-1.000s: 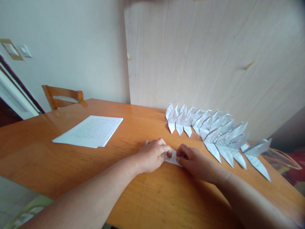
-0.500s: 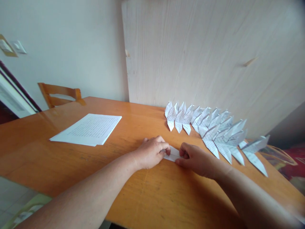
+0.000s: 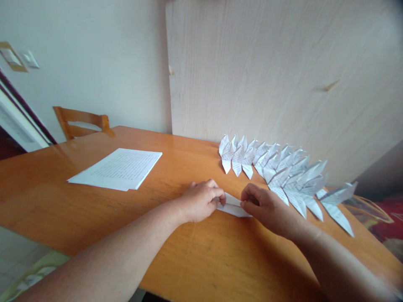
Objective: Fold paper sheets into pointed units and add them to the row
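Note:
A small folded piece of white paper (image 3: 232, 206) lies on the table between my hands. My left hand (image 3: 203, 202) has its fingers closed on the left end of the paper, covering that end. At the other end, my right hand (image 3: 260, 205) pinches the paper's upper edge between thumb and forefinger. Along the back right, several folded paper pieces (image 3: 280, 161) with pointed wings stand in rows, printed lines showing on them. One single folded piece (image 3: 338, 205) stands apart at the right end, close to my right forearm.
A stack of printed paper sheets (image 3: 118, 170) lies on the left of the wooden table (image 3: 176, 251). A wooden chair (image 3: 83, 121) stands beyond the far left edge. A pale wooden board (image 3: 267, 71) rises behind the table.
My right hand has shifted slightly right and up along the paper, and more of the paper's lower right part shows. My left hand stays nearly still. The view has moved a little.

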The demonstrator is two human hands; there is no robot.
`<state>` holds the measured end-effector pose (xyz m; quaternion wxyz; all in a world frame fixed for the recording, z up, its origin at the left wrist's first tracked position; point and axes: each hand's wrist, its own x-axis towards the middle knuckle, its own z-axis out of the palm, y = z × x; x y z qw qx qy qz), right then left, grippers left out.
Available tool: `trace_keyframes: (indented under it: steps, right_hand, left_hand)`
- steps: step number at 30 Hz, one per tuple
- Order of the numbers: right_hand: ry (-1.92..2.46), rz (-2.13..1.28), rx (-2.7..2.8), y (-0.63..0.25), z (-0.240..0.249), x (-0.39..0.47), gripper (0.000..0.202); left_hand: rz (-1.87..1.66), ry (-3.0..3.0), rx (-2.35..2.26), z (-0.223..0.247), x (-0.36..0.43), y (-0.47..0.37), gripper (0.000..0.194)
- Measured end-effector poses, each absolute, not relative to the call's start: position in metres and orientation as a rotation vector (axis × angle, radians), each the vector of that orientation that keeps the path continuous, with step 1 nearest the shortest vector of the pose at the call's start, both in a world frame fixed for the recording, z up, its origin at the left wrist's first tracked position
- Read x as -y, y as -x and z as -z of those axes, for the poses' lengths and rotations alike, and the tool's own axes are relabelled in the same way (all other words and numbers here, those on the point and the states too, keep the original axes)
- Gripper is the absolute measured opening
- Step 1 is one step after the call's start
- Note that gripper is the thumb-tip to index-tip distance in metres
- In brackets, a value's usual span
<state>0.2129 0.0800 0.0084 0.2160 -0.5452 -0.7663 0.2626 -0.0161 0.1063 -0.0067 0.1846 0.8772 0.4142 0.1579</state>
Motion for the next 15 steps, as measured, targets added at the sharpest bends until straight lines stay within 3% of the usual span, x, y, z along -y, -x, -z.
trace_keyframes:
  steps: [15]
  right_hand:
    - [1.099,-0.651,2.446,-0.192,-0.001,-0.068,0.024]
  left_hand:
    - [-0.435,-2.461,-1.152,0.006,-0.109,0.017,0.020]
